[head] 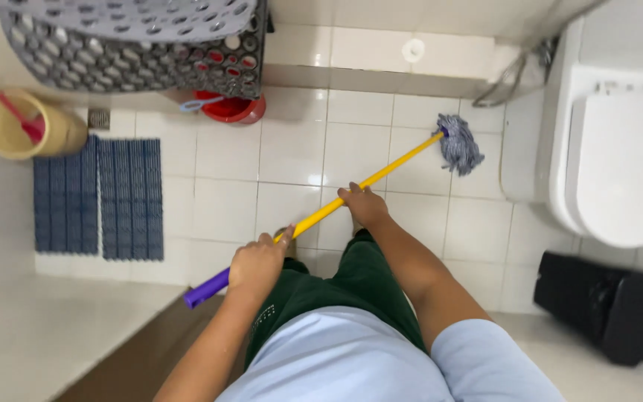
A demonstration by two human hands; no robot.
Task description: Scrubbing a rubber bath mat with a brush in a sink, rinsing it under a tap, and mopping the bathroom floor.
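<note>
Both my hands grip a mop with a yellow handle (pixel 396 165) and a purple end cap (pixel 204 290). My left hand (pixel 258 262) holds the handle near the purple end. My right hand (pixel 365 205) holds it further along the yellow shaft. The grey string mop head (pixel 458 144) rests on the white tiled floor (pixel 292 149), close to the base of the white toilet (pixel 619 171). I wear dark green trousers and a pale blue shirt.
A grey perforated laundry basket (pixel 135 45) stands at the back, with a red basin (pixel 232 108) under it. A yellow bucket (pixel 24 126) holding a red brush sits at the left beside two blue floor mats (pixel 98 197). A black bin (pixel 604 305) is at the right.
</note>
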